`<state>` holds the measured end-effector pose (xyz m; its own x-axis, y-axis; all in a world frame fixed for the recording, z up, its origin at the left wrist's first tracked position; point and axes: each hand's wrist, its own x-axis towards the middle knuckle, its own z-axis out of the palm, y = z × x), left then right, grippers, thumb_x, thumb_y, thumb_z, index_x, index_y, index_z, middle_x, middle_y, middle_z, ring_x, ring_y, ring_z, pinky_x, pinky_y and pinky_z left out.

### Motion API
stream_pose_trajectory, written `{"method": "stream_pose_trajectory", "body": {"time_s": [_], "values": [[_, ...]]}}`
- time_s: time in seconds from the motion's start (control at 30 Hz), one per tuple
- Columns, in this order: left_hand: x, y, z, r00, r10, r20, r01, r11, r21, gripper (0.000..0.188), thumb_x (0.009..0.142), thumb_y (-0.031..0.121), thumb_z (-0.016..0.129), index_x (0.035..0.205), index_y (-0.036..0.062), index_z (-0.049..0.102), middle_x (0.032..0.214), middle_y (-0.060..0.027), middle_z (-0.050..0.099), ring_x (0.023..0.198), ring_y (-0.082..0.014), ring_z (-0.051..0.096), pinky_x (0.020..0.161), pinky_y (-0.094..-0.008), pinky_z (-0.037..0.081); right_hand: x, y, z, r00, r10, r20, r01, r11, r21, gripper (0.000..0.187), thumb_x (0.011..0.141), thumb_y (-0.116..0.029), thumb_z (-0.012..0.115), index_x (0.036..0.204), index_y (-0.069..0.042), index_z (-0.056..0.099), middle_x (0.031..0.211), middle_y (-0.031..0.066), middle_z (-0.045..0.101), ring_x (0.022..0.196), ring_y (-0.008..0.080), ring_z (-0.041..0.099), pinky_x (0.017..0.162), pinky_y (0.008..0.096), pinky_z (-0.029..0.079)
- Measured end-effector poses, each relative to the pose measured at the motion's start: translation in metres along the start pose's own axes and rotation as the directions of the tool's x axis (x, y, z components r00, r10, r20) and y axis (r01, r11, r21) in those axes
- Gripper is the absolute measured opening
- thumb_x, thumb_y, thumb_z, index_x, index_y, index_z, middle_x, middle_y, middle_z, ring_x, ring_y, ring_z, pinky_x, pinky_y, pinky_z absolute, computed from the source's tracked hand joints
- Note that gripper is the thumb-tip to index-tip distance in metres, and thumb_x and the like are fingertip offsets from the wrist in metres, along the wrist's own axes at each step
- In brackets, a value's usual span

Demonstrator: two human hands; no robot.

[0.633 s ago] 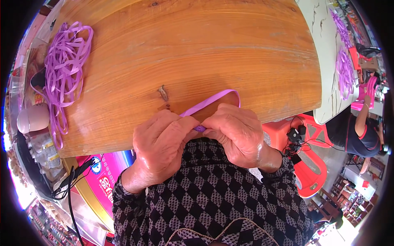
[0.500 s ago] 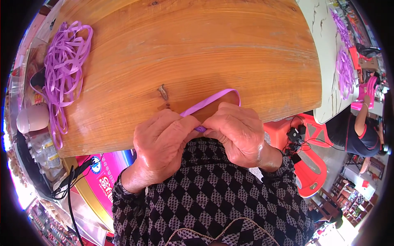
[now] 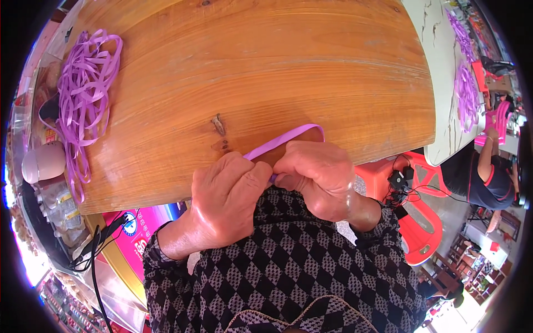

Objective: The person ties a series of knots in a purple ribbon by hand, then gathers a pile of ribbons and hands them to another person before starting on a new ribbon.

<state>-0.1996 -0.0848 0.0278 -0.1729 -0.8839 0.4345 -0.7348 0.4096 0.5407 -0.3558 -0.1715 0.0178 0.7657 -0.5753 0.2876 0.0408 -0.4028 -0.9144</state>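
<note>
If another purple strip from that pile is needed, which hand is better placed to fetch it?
Probably the left hand. The pile of purple strips lies at the wooden table's far left edge, on that hand's side. The right hand would have to cross over. Both hands currently pinch one purple strip.

Bright, even daylight is flooding the scene; the wooden table (image 3: 266, 72) is showing a soft sheen without harsh shadows. Fisheye distortion is bending edges, a black vignette is ringing the frame, and focus is staying sharp centrally
</note>
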Motion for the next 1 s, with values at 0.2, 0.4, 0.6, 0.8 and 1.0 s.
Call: {"method": "stream_pose_trajectory", "body": {"time_s": [0.2,0.4,0.6,0.8,1.0], "values": [[0.006,-0.001,-0.002,0.976,-0.216,-0.042,0.198,0.946,-0.255,0.019,0.070,0.008,0.069,0.086,0.0021,0.060,0.069,-0.0076,0.056,0.059,-0.0219,0.055,0.049,-0.0302,0.042,0.001,0.000,-0.003,0.998,0.049,-0.044,-0.044,0.994,0.101,0.010,0.073,-0.005,0.066,0.075,0.000,0.058,0.063,0.0065,0.056,0.054,0.0188,0.052,0.048,0.0280,0.038],[0.007,-0.001,-0.004,0.930,-0.367,-0.018,0.324,0.842,-0.431,0.017,0.072,0.014,0.068,0.084,0.0039,0.063,0.071,-0.0061,0.060,0.058,-0.0208,0.056,0.052,-0.0295,0.043,0.002,0.000,-0.001,0.992,-0.083,-0.096,0.091,0.993,0.081,0.013,0.074,-0.010,0.066,0.076,0.000,0.058,0.063,0.0065,0.056,0.053,0.0188,0.051,0.048,0.0283,0.038],[0.003,-0.002,0.001,0.978,-0.109,-0.177,0.086,0.987,-0.134,0.019,0.068,0.013,0.070,0.083,0.0039,0.063,0.069,-0.0059,0.059,0.054,-0.0202,0.054,0.045,-0.0291,0.041,-0.001,-0.001,0.001,0.989,-0.097,-0.111,0.102,0.994,0.040,0.014,0.074,-0.012,0.066,0.076,0.000,0.058,0.061,0.0062,0.054,0.051,0.0199,0.049,0.047,0.0299,0.036],[-0.006,-0.001,0.003,0.982,0.046,-0.183,-0.039,0.998,0.045,0.033,0.053,0.005,0.066,0.085,-0.0021,0.061,0.068,-0.0082,0.054,0.052,-0.0208,0.052,0.040,-0.0296,0.038,-0.002,-0.003,-0.002,0.999,-0.029,-0.038,0.032,0.997,0.069,0.016,0.076,-0.016,0.065,0.074,-0.002,0.058,0.058,0.0058,0.051,0.051,0.0212,0.047,0.047,0.0314,0.036],[-0.003,-0.004,0.000,0.991,0.118,-0.065,-0.124,0.987,-0.100,0.040,0.048,0.006,0.059,0.086,-0.0052,0.059,0.071,-0.0090,0.049,0.051,-0.0216,0.047,0.039,-0.0300,0.035,-0.005,-0.001,-0.005,0.990,0.109,0.091,-0.122,0.982,0.146,0.021,0.075,-0.019,0.066,0.071,0.000,0.058,0.057,0.0057,0.050,0.049,0.0174,0.048,0.046,0.0298,0.035]]}}
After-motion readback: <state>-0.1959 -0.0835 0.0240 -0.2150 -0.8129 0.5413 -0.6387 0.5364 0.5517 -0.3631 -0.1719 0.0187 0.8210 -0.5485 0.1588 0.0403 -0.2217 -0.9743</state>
